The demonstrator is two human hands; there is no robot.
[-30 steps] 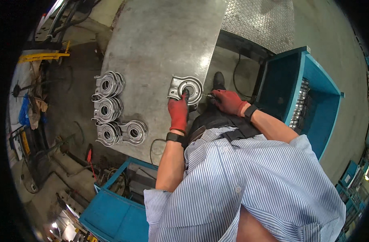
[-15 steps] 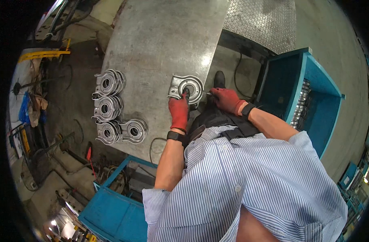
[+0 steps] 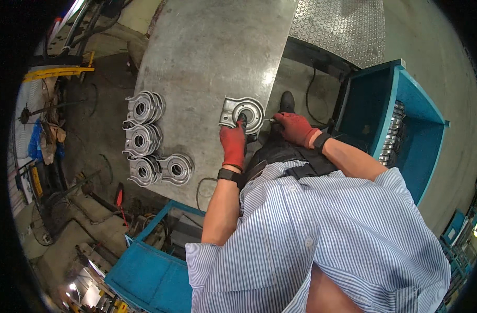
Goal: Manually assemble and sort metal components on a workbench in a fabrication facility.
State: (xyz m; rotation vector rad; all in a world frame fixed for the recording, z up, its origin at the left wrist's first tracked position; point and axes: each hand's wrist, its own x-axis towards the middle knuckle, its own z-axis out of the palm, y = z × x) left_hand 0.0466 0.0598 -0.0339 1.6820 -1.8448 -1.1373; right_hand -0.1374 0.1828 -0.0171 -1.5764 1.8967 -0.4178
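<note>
A shiny pressed-metal bracket with a round ring [image 3: 257, 108] lies at the right edge of the steel table [image 3: 207, 62]. My left hand [image 3: 232, 145], in a red glove with dark fingertips, is closed on its near side, a finger in the ring's hole. Just right of the ring, my gloved right hand [image 3: 297, 129] is closed round a thin metal tool [image 3: 269, 120]. The tool's tip points at the ring's outer edge; whether it touches, I cannot tell. My right fingers hide the rest of the tool.
Stacks of similar brackets [image 3: 140, 141] stand at the table's left edge. To the right is a blue metal bin [image 3: 426, 99] with a row of metal parts [image 3: 392, 133] inside. A blue metal frame [image 3: 144, 271] stands near left, and a tread plate [image 3: 340, 28] lies beyond.
The view has shifted slightly, so the table and stacks sit a little further right. Both hands keep almost the same pose at the bracket; the right hand has barely moved.
</note>
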